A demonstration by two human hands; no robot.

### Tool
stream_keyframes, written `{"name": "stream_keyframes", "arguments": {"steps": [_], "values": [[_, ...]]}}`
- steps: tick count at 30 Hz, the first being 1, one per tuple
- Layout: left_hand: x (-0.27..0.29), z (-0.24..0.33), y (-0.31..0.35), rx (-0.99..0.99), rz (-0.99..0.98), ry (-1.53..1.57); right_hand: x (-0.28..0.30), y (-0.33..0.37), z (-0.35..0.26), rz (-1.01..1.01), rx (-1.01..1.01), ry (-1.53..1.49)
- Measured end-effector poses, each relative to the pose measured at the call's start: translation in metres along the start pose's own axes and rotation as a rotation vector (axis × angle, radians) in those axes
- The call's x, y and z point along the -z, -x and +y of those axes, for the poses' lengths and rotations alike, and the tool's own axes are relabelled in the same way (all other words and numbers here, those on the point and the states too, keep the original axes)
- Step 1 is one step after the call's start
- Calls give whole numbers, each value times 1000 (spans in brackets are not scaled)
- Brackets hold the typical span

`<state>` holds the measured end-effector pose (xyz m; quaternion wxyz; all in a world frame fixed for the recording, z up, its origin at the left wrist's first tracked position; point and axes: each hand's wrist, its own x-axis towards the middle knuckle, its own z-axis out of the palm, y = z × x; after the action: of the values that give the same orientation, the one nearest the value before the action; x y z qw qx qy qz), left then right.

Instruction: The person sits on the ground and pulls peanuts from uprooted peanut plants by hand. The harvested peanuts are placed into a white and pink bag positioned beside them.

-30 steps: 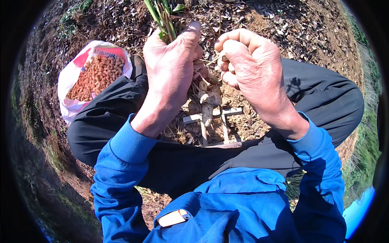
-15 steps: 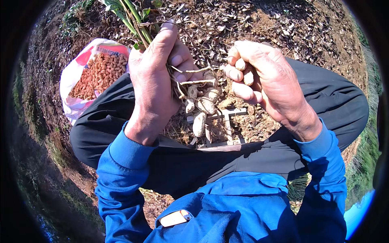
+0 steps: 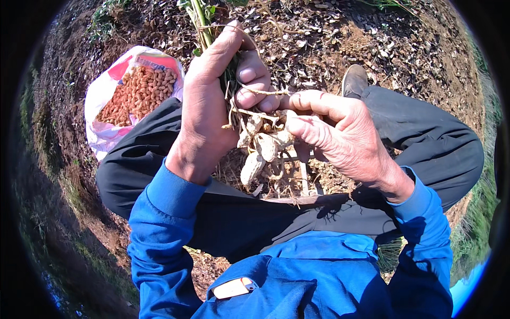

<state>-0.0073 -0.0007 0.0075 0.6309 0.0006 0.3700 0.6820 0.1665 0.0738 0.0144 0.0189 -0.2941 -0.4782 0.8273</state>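
Note:
My left hand (image 3: 212, 101) grips the green stems of a peanut plant (image 3: 201, 18), holding it upright above my lap. Pale peanut pods (image 3: 263, 146) hang on thin roots just below that fist. My right hand (image 3: 334, 135) reaches in from the right, its fingers closed around pods in the cluster. Both sleeves are blue. My legs, in dark trousers (image 3: 404, 122), are spread on the ground.
A white and pink sack (image 3: 109, 95), open and filled with picked peanuts (image 3: 139, 91), lies on the soil to my left beside my knee. Dry leaves and bare earth (image 3: 372, 37) cover the ground ahead. My shoe (image 3: 355, 80) shows at the upper right.
My left hand has shifted left and lower with the plant, exposing more pods. My right hand has moved in from the right and closed on the cluster.

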Motion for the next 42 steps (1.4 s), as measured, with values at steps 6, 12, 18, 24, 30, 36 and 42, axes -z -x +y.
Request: {"name": "stream_keyframes", "arguments": {"steps": [6, 12, 18, 24, 30, 36, 42], "values": [[1, -1, 2, 3, 41, -80, 4, -5, 11, 63, 181, 350], [0, -1, 1, 118, 155, -225, 8, -4, 1, 96, 600, 810], [21, 21, -10, 69, 200, -238, 20, 18, -34, 158, 82, 280], [16, 7, -9, 121, 185, -131, -3, 12, -11, 46, -71, 4], [3, -3, -6, 38, 280, -299, -7, 8, 6, 77, 21, 62], [5, -15, -10, -61, 395, -564, -14, 3, 15, 149, 360, 611], [10, -22, -9, -153, 346, -646, -17, 1, 25, 167, 291, 506]]}}
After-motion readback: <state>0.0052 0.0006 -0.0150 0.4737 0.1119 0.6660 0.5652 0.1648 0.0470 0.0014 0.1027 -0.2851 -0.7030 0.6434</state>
